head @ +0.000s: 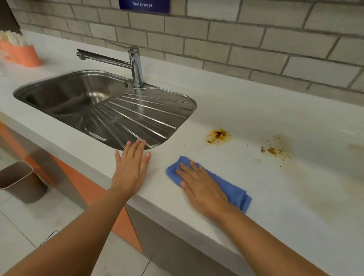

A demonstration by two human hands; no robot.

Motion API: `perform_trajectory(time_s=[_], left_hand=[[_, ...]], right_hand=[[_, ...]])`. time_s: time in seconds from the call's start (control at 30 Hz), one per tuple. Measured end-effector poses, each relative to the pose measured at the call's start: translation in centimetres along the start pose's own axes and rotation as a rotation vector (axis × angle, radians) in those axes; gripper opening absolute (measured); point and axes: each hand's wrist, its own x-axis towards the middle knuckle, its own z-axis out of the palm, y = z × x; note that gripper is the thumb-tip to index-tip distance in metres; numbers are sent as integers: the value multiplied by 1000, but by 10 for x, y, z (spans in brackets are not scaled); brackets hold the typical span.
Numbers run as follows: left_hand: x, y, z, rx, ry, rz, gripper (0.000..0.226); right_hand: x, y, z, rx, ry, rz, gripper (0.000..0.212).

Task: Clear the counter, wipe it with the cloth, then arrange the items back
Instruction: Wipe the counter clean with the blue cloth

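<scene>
The right hand (200, 185) presses flat on a folded blue cloth (231, 189); the left hand (131, 167) lies spread on the desk (260, 111) beside the steel sink (107, 110). Brown stains (217, 136) lie beyond.

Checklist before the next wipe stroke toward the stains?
1. blue cloth under right hand, fingers flat on it: ok.
2. left hand flat on the counter, out of the cloth's path to the stains: ok.
3. Stretch between cloth and brown stain free of items: ok.
4. Stains wiped off: not ok; brown stain and speckled stain both show.
5. Cloth damp enough: cannot tell.
</scene>
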Motion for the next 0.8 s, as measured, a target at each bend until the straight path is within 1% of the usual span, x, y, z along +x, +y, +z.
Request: perform_trajectory(time_s=[0.07,0.1,0.13,0.2,0.27,0.3,0.37,0.4,0.43,0.47,0.5,0.57,0.6,0.63,0.67,0.73,0.8], left_hand=[[6,-11,-3,6,-1,19,63],[8,-16,-4,-2,0,23,63],[10,-18,-6,-10,2,28,63],[11,-20,-7,-15,-6,37,61],[11,-20,-6,-21,-18,41,59],[11,-20,-6,-31,-19,45,59],[11,-21,-7,-71,-2,54,60],[11,-21,-6,-107,16,57,59],[10,-23,-6,-155,41,57,56],[9,-23,-5,-213,66,55,55],[8,-24,-5,-290,87,46,56],[6,-25,-8,-495,120,8,60],[7,-26,-11,-597,142,-3,61],[8,-28,-14,-672,169,-13,59],[9,-30,-17,-721,194,-25,59],[12,-32,-20,-767,216,-44,58],[12,-31,-18,-751,212,-31,58]], right_hand=[[-31,1,-5,125,80,-122,42],[-39,7,-9,195,126,-131,35],[-39,15,-11,252,205,-97,30],[-17,28,-14,287,315,100,31],[25,32,-13,227,383,345,35],[47,32,-12,220,372,458,38],[88,28,-7,278,341,573,38],[99,24,-8,306,339,568,33],[104,17,-9,389,340,533,26],[102,8,-9,425,343,460,22],[94,-3,-8,415,324,385,23],[66,-27,0,398,185,180,26],[53,-34,5,388,145,80,26],[41,-37,7,379,134,25,27],[34,-35,9,357,123,-12,28],[42,-29,4,342,149,14,29],[71,-21,5,325,178,88,32]])
